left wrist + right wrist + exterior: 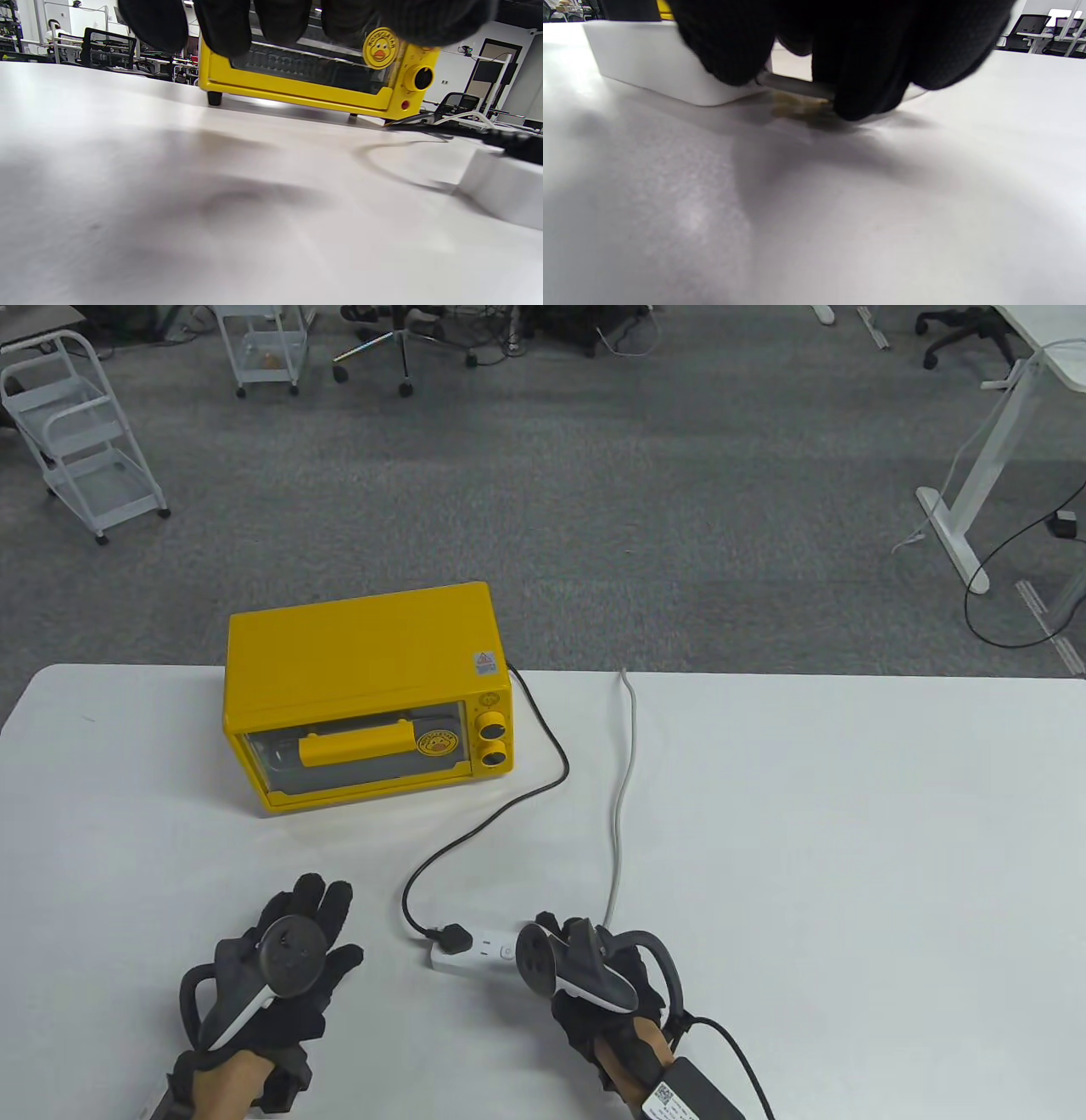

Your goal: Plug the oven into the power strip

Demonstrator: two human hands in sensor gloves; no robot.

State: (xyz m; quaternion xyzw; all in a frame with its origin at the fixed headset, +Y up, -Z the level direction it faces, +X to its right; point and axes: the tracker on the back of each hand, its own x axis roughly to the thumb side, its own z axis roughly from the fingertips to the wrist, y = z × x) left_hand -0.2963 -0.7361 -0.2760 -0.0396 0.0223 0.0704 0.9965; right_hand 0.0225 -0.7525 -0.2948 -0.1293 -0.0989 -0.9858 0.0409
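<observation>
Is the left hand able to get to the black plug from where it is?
Probably yes. The left hand lies on the table, and only bare tabletop separates it from the black plug on the power strip.

Power strip (475, 950) end under right hand (594, 976)

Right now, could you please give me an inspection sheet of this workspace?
Surface: white table, bare around the work.
Job's things: yellow oven at the far edge, door closed; white power strip near the front; black plug sits at the strip's left end, apparently inserted.
Clutter: nothing seen.
Grippers: left hand rests flat on the table, holding nothing; right hand is at the strip's right end, fingers around its cable outlet.
Cables: black oven cord loops to the plug; grey strip cable runs off the far edge.
Surroundings: grey carpet, white trolleys, office chairs, a desk frame.
</observation>
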